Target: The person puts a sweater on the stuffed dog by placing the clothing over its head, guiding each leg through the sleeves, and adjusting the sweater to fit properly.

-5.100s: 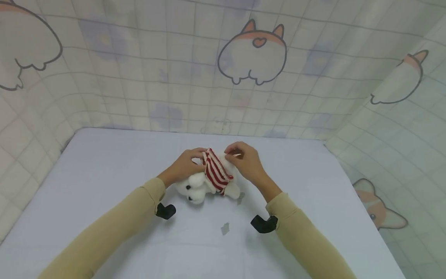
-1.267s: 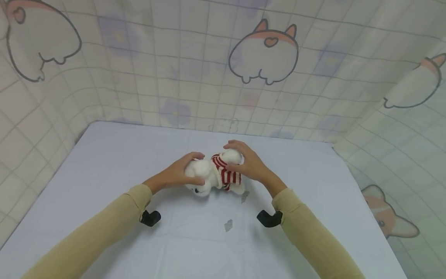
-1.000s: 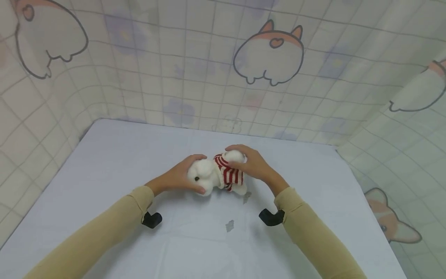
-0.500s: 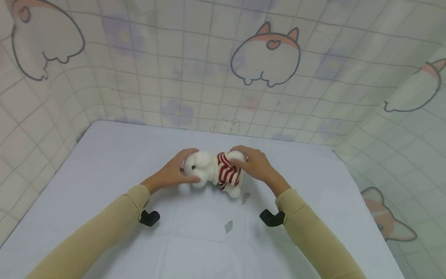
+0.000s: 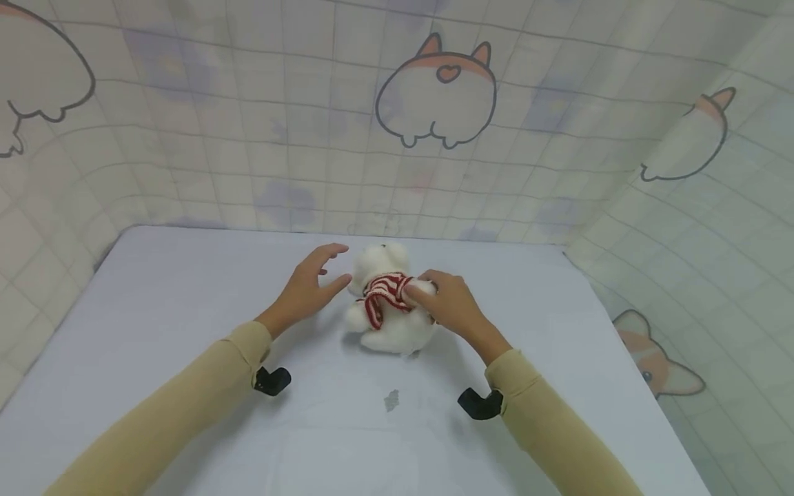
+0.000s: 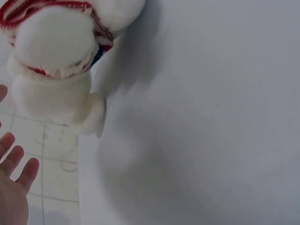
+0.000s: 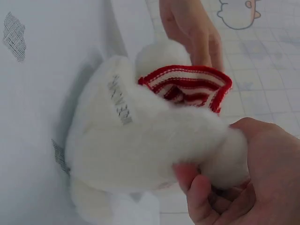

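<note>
A pale blue-white table fills the lower half of the head view, closed in behind and on the right by a curtain printed with a grid and cartoon corgis. Two small grey marks lie on the table near the bottom centre, one between the sleeves.

A white stuffed toy sits in the middle of the head view, toward the far edge of the table, its head pointing at the curtain. It wears a red-and-white striped sweater bunched around its upper body. No container shows in any view.

The right hand holds the toy from the right side of the frame, fingers curled around its body at the sweater's edge. In the right wrist view the thumb and fingers pinch the white plush at the lower right, and the sweater's open hem gapes in the upper middle.

The left hand is just left of the toy, fingers straight and spread apart, holding nothing; whether the fingertips touch the plush cannot be told. In the left wrist view its fingertips show at the lower left, apart from the toy in the upper left.

Both arms wear tan sleeves, each with a black camera mount at the wrist.
</note>
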The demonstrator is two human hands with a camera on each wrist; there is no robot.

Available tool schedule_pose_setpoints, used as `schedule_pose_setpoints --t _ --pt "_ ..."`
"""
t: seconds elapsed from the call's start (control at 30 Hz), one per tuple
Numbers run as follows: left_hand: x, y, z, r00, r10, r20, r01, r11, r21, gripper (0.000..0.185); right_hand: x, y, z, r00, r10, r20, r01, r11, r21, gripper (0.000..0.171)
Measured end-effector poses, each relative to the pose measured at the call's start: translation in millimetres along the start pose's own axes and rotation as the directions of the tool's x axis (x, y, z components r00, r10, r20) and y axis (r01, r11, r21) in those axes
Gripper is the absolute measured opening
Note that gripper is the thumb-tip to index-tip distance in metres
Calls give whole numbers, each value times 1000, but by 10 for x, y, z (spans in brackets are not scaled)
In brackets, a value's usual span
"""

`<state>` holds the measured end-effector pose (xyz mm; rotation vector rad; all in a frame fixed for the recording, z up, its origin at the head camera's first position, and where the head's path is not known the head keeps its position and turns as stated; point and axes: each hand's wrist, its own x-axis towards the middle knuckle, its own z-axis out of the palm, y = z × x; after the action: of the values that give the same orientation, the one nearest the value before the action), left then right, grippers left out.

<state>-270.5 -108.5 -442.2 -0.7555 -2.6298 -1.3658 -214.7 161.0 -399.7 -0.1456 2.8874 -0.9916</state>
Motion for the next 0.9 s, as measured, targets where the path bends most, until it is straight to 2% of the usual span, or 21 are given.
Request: schedule_pose_setpoints --t 0.13,0.3,0.47,0.67,0.8,0.9 --pt "46 119 54 996 86 -19 -86 996 18 46 -4 26 28 994 78 76 -87 988 130 45" --pt "122 294 150 984 175 20 -175 984 13 30 5 25 14 989 105 104 -119 983 140 49" --pt "198 454 275 969 235 71 -235 972 -9 18 11 16 -4 982 122 144 -146 975 165 48" --pt "209 525 386 963 240 119 -242 970 3 11 8 28 -6 984 93 151 -119 978 169 46" --pt "183 477 435 961 231 150 -235 972 13 18 3 39 -4 989 79 122 -95 987 127 44" --pt "171 407 480 964 224 141 -226 974 1 19 1 71 -11 992 76 104 -86 991 102 43"
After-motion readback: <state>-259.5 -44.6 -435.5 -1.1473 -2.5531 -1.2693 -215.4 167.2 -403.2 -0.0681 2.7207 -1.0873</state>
